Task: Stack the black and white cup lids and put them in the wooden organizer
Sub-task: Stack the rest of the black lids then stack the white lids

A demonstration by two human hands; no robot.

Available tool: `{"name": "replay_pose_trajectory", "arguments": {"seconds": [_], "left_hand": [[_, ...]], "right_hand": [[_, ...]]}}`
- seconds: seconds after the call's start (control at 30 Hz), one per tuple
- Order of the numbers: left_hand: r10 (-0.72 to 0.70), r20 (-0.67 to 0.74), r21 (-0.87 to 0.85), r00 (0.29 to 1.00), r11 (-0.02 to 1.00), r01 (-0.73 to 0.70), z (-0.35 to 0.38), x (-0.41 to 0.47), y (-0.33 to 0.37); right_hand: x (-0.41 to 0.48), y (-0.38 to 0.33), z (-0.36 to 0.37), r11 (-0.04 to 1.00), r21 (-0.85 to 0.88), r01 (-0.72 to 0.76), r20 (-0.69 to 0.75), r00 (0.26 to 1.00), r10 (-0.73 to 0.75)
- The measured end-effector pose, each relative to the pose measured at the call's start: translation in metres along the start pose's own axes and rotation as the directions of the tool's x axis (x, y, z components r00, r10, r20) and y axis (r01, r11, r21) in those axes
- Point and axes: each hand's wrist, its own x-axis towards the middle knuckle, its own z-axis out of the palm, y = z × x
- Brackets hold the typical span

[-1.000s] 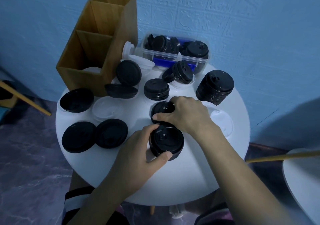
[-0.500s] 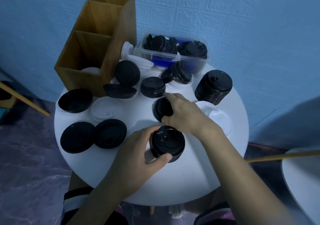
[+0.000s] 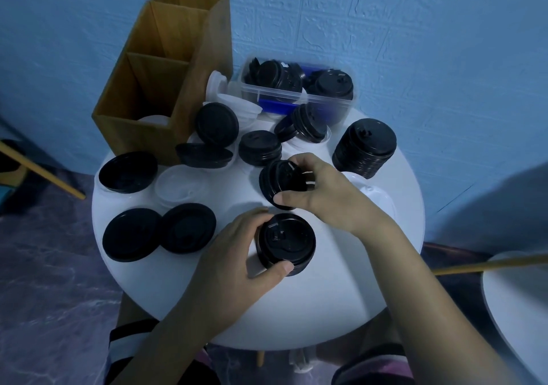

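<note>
My left hand [image 3: 234, 254] grips a short stack of black lids [image 3: 286, 243] that stands on the round white table [image 3: 341, 295]. Just behind it my right hand [image 3: 317, 192] holds a small tilted stack of black lids [image 3: 277, 181], raised on edge. The wooden organizer [image 3: 157, 82] stands at the back left, with a white lid [image 3: 155, 120] in its front compartment. More black lid stacks [image 3: 366, 147] and loose white lids [image 3: 179, 189] lie around.
A clear plastic box [image 3: 299, 91] with black lids sits against the blue wall at the back. Flat black lids [image 3: 130, 238] lie at the table's left edge. A second white table [image 3: 519, 310] shows at the right.
My right hand has lifted its small black stack off the table and tipped it on edge, moving slightly back. My left hand has kept hold of the front stack.
</note>
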Motion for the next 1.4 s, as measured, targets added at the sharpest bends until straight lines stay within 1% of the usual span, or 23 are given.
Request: {"name": "replay_pose_trajectory", "arguments": {"seconds": [0.07, 0.13, 0.23, 0.3, 0.37, 0.43, 0.53, 0.57, 0.67, 0.73, 0.83, 0.9, 0.97, 1.03, 1.1, 1.17, 1.27, 1.4], "left_hand": [[-0.026, 0.009, -0.017, 1.000, 1.000, 0.026, 0.000, 0.000, 0.000], [-0.067, 0.029, -0.068, 0.997, 0.995, 0.069, 0.000, 0.000, -0.002], [-0.143, 0.005, -0.224, 0.990, 0.964, 0.141, -0.003, 0.001, 0.001], [-0.159, -0.076, -0.328, 0.984, 0.936, 0.126, -0.007, 0.007, 0.007], [-0.181, -0.188, -0.355, 0.965, 0.929, 0.105, -0.009, 0.017, 0.012], [-0.224, -0.233, -0.331, 0.946, 0.933, 0.139, -0.008, 0.028, 0.011], [-0.231, -0.223, -0.252, 0.947, 0.952, 0.173, -0.002, 0.026, 0.009], [-0.226, -0.212, -0.224, 0.951, 0.958, 0.178, 0.001, 0.021, 0.009], [-0.174, -0.163, -0.139, 0.971, 0.979, 0.151, 0.009, 0.007, 0.012], [-0.120, -0.122, -0.135, 0.985, 0.985, 0.104, 0.011, 0.003, 0.015], [-0.066, -0.045, -0.161, 0.997, 0.985, 0.058, 0.009, 0.000, 0.018], [-0.060, 0.018, -0.154, 0.998, 0.986, 0.062, 0.007, -0.003, 0.019], [-0.069, 0.056, -0.080, 0.996, 0.994, 0.074, 0.008, -0.005, 0.018], [-0.065, 0.053, -0.006, 0.997, 0.998, 0.065, 0.010, -0.004, 0.016], [-0.064, 0.046, -0.003, 0.997, 0.998, 0.064, 0.011, -0.002, 0.016], [-0.068, 0.049, -0.016, 0.996, 0.997, 0.069, 0.011, 0.000, 0.015], [-0.107, 0.051, -0.046, 0.993, 0.993, 0.109, 0.013, 0.000, 0.011], [-0.134, 0.066, -0.028, 0.989, 0.990, 0.136, 0.013, -0.002, 0.006]], "right_hand": [[-0.003, 0.002, -0.003, 0.996, 0.092, 0.018, 0.006, 1.000, -0.018], [-0.008, 0.001, -0.005, 0.985, 0.167, 0.033, 0.015, 0.999, -0.036], [-0.016, -0.002, -0.010, 0.969, 0.241, 0.059, 0.045, 0.996, -0.072], [-0.020, -0.003, -0.013, 0.971, 0.225, 0.084, 0.046, 0.994, -0.096], [-0.020, -0.003, -0.013, 0.976, 0.198, 0.089, 0.034, 0.995, -0.098], [-0.018, -0.003, -0.010, 0.985, 0.154, 0.081, -0.015, 0.997, -0.080], [-0.018, 0.003, -0.007, 0.995, 0.066, 0.071, -0.083, 0.994, -0.065], [-0.020, 0.005, -0.008, 0.996, 0.066, 0.064, -0.074, 0.995, -0.059], [-0.033, 0.010, -0.014, 0.993, 0.116, 0.036, 0.035, 0.999, -0.040], [-0.043, 0.014, -0.017, 0.994, 0.111, 0.024, 0.093, 0.995, -0.034], [-0.054, 0.019, -0.019, 0.998, 0.070, -0.002, 0.129, 0.992, -0.007], [-0.061, 0.023, -0.020, 0.999, 0.043, -0.005, 0.149, 0.989, -0.002], [-0.066, 0.025, -0.021, 1.000, 0.012, 0.015, 0.158, 0.987, -0.017], [-0.071, 0.028, -0.022, 0.999, -0.016, 0.038, 0.179, 0.983, -0.034], [-0.074, 0.028, -0.020, 0.998, -0.045, 0.053, 0.204, 0.978, -0.043], [-0.074, 0.026, -0.015, 0.991, -0.107, 0.078, 0.190, 0.980, -0.057], [-0.076, 0.020, -0.006, 0.970, -0.219, 0.106, 0.133, 0.988, -0.078], [-0.080, 0.017, -0.001, 0.944, -0.304, 0.126, 0.113, 0.989, -0.095]]}}
